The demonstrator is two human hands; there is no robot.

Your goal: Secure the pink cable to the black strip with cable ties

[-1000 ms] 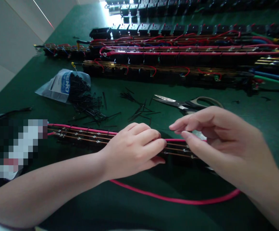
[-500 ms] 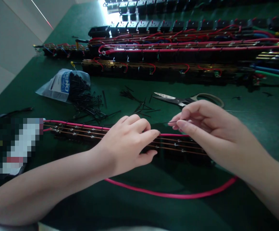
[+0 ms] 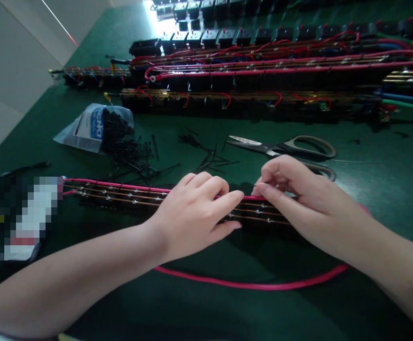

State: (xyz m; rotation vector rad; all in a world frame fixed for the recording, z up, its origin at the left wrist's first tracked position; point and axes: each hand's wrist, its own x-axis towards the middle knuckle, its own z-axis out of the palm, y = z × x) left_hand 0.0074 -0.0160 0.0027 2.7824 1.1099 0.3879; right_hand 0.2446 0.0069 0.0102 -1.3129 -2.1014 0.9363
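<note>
A long black socket strip with copper bars and a pink wire along its top lies across the green table in front of me. My left hand is curled over the strip's middle, fingers pressing on the pink wire and bars. My right hand is just to its right, fingertips pinched together on a thin black cable tie at the pink wire. The pink wire loops back on the table under my forearms.
Scissors lie just beyond my right hand. A plastic bag spills black cable ties at the left. Several wired socket strips fill the back of the table. A blurred-out object sits at the left edge.
My right hand has come down and left onto the strip, closing from a loose pinch above it to a tight pinch at the pink wire. My left hand has stayed on the strip.
</note>
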